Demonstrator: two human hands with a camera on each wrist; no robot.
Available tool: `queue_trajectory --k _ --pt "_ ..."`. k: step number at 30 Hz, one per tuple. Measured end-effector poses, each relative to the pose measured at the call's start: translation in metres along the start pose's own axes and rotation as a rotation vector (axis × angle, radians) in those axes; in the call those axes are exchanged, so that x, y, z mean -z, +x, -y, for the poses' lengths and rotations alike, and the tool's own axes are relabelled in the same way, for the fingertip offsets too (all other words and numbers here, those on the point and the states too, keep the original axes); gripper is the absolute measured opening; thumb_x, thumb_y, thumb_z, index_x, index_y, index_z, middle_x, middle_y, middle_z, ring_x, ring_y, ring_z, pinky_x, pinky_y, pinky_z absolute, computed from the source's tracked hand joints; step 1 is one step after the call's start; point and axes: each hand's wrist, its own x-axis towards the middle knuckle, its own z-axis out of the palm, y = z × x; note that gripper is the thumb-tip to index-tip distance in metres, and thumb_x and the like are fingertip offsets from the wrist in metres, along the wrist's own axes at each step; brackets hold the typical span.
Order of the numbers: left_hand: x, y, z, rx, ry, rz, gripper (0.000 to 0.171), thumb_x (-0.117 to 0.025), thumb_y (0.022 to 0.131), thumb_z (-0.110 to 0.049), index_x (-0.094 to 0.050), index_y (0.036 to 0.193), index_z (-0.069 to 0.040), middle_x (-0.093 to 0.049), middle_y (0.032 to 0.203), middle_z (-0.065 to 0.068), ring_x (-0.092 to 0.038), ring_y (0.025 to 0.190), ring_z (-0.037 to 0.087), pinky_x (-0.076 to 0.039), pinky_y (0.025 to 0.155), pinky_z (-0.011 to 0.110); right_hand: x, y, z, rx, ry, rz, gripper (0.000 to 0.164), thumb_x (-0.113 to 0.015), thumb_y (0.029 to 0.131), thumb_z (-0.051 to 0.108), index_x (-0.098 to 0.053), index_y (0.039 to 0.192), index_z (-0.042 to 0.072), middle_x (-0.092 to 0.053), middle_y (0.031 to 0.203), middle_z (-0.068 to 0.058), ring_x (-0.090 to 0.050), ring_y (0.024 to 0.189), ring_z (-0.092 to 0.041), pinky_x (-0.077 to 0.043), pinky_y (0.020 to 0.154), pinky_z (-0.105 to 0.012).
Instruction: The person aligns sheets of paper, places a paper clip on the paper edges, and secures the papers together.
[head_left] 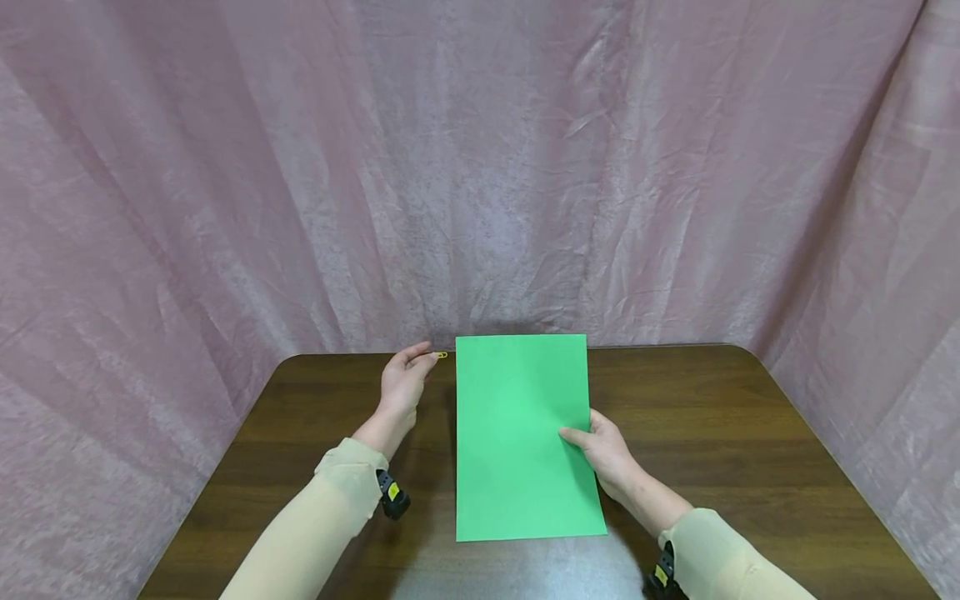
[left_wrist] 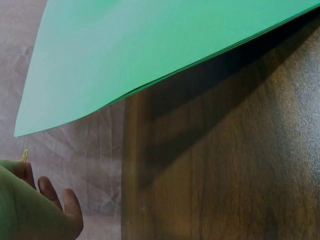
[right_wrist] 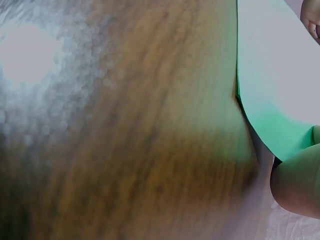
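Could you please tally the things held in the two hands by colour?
Yellow: 1 (paper clip, in the left hand)
Green: 1 (paper, in the right hand; counted as one, since its layers cannot be told apart)
Total: 2

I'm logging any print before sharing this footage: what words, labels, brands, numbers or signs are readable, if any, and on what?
No text can be read in any view.
Green paper: no writing on the side facing the head camera.
Yellow paper clip: too small to tell.
Left wrist's yellow patch and right wrist's yellow patch: too small to tell whether anything is printed.
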Motion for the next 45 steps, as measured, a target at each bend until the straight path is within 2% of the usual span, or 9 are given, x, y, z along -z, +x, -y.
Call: queue_trajectory --k 4,10,15,20,23,27,33,35,45 --pt "-0.002 0.002 0.001 0.005 -0.009 -0.010 0.039 -0.066 0.101 -0.016 -0.059 0.138 -0.009 -0.065 0.128 0.013 -0.057 0.125 0.030 -0.046 0.100 0.042 0.000 0.000 0.002 0.009 0.002 0.018 0.048 -0.064 0.102 0.011 -0.050 0.147 0.003 -0.067 0.124 -0.015 -0.070 0.096 -0.025 -0.058 0.078 -0.039" --pt "-0.005 0.001 -0.001 0.002 -0.011 0.009 0.041 -0.065 0.102 -0.017 -0.057 0.141 -0.008 -0.063 0.131 0.014 -0.057 0.123 0.026 -0.046 0.099 0.041 -0.002 0.000 0.003 0.019 0.016 0.038 0.047 -0.063 0.101 0.010 -0.050 0.146 0.002 -0.068 0.122 -0.016 -0.071 0.095 -0.026 -0.059 0.077 -0.039" --pt "-0.008 0.000 -0.003 0.003 -0.029 0.022 0.042 -0.064 0.102 -0.016 -0.056 0.142 -0.005 -0.062 0.132 0.016 -0.057 0.123 0.029 -0.046 0.098 0.040 -0.003 0.001 0.003 0.018 0.019 0.048 0.047 -0.063 0.102 0.009 -0.050 0.146 0.002 -0.069 0.120 -0.015 -0.071 0.094 -0.026 -0.059 0.077 -0.040" --pt "-0.010 0.000 -0.003 0.000 -0.016 0.015 0.038 -0.065 0.102 -0.016 -0.059 0.139 -0.007 -0.063 0.128 0.012 -0.058 0.119 0.027 -0.047 0.096 0.039 -0.003 0.001 0.002 0.009 0.015 0.037 0.046 -0.062 0.102 0.009 -0.051 0.146 0.001 -0.069 0.118 -0.015 -0.071 0.093 -0.026 -0.059 0.076 -0.040" --pt "-0.011 -0.001 -0.003 -0.006 -0.025 0.002 0.037 -0.066 0.101 -0.015 -0.061 0.137 -0.006 -0.065 0.122 0.010 -0.060 0.113 0.023 -0.048 0.096 0.037 -0.004 0.002 0.001 -0.001 0.017 0.028 0.045 -0.062 0.101 0.008 -0.052 0.144 0.001 -0.070 0.117 -0.013 -0.071 0.091 -0.025 -0.059 0.076 -0.039" --pt "-0.012 -0.002 -0.004 -0.003 -0.041 0.000 0.038 -0.066 0.101 -0.014 -0.061 0.137 -0.004 -0.066 0.118 0.009 -0.060 0.113 0.024 -0.048 0.097 0.037 -0.004 0.003 -0.001 -0.010 0.024 0.024 0.044 -0.062 0.101 0.007 -0.052 0.143 0.001 -0.070 0.116 -0.013 -0.071 0.091 -0.025 -0.059 0.076 -0.039" --pt "-0.011 -0.002 -0.003 0.008 -0.026 0.026 0.039 -0.064 0.102 -0.015 -0.059 0.140 -0.006 -0.061 0.127 0.013 -0.056 0.120 0.029 -0.046 0.102 0.039 -0.004 0.001 -0.001 -0.007 0.016 0.034 0.045 -0.061 0.102 0.008 -0.050 0.145 0.001 -0.070 0.118 -0.014 -0.071 0.093 -0.026 -0.059 0.077 -0.040" --pt "-0.011 -0.002 -0.003 0.008 -0.023 0.032 0.040 -0.064 0.103 -0.017 -0.058 0.141 -0.006 -0.060 0.129 0.014 -0.056 0.119 0.027 -0.045 0.103 0.040 -0.005 0.001 -0.001 -0.006 0.013 0.031 0.045 -0.062 0.102 0.008 -0.051 0.145 0.001 -0.070 0.117 -0.014 -0.071 0.093 -0.026 -0.059 0.077 -0.040" --pt "-0.012 -0.002 -0.002 0.007 -0.024 0.015 0.037 -0.065 0.102 -0.016 -0.061 0.138 -0.010 -0.063 0.120 0.010 -0.059 0.115 0.025 -0.048 0.099 0.038 -0.006 0.000 0.000 -0.012 0.022 0.029 0.044 -0.062 0.101 0.006 -0.052 0.144 0.001 -0.071 0.115 -0.013 -0.072 0.091 -0.025 -0.059 0.076 -0.040"
